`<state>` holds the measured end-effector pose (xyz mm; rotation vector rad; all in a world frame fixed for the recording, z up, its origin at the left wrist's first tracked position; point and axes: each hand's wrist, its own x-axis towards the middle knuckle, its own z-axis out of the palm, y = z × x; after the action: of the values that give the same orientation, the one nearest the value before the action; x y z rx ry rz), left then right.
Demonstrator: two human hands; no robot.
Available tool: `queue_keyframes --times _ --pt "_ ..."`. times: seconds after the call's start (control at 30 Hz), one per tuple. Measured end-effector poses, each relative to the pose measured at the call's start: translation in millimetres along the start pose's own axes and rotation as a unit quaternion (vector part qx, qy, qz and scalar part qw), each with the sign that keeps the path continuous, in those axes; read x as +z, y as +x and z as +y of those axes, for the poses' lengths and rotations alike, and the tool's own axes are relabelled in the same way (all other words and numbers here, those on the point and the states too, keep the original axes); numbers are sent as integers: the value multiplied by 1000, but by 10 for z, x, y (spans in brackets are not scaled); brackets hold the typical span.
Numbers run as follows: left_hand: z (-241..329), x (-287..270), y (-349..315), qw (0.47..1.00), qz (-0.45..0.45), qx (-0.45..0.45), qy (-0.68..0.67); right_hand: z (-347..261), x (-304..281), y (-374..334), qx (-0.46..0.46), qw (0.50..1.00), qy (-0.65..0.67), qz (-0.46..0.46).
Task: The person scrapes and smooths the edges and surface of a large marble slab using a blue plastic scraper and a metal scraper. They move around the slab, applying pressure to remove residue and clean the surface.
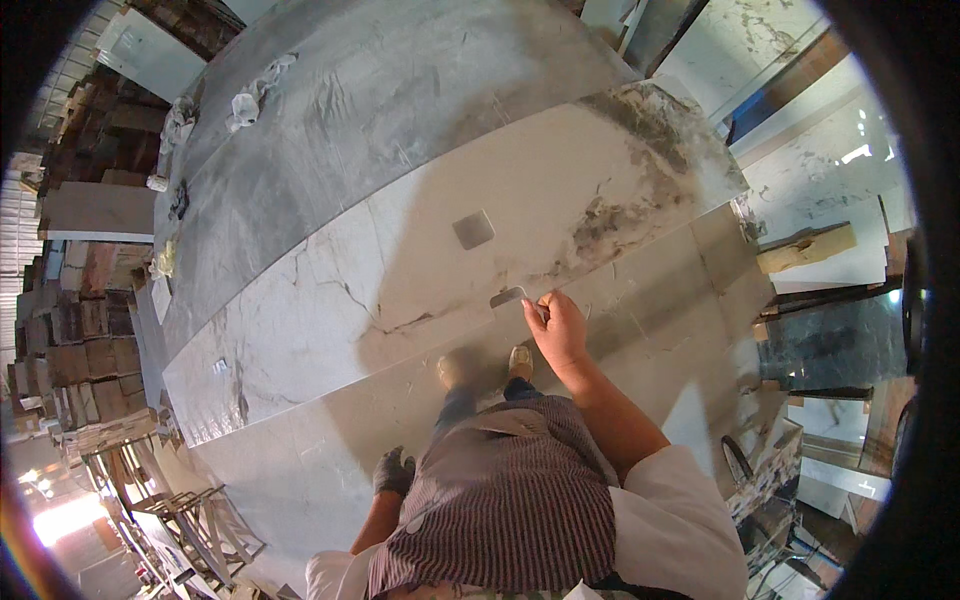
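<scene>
My bare right hand (558, 325) is closed, thumb against fingers, on a thin flat grey scraper (508, 297). It hangs over the near edge of a long pale stone slab (310, 290) with dark veins and brown-black patches. On the slab, a little farther off, lies a grey square (474, 230); I cannot tell whether it is a plate or a cut-out. My left hand (393, 472), in a grey glove, hangs low beside my striped apron (510, 495). Its fingers look loosely stretched, with nothing visible in them.
A wide grey surface (400, 110) spreads beyond the slab, with crumpled white plastic (245, 108) on it. Stone blocks (85, 340) are stacked at the left, near a metal rack (180, 510). Slabs (830, 320) lean along the right. My shoes (520, 358) stand at the slab's near edge.
</scene>
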<state>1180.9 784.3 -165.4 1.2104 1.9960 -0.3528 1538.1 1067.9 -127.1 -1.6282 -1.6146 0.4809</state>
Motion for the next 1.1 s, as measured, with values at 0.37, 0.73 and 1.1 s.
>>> queue_keyframes --times 0.37,0.73,1.1 --pt "-148 161 -162 999 14 -34 -9 45 -38 -36 20 995 89 -32" --pt "15 53 -42 1000 11 -6 -13 85 139 -99 17 995 99 23" --pt "-59 132 -43 998 -16 -43 -38 -253 124 -474 74 938 271 -205"
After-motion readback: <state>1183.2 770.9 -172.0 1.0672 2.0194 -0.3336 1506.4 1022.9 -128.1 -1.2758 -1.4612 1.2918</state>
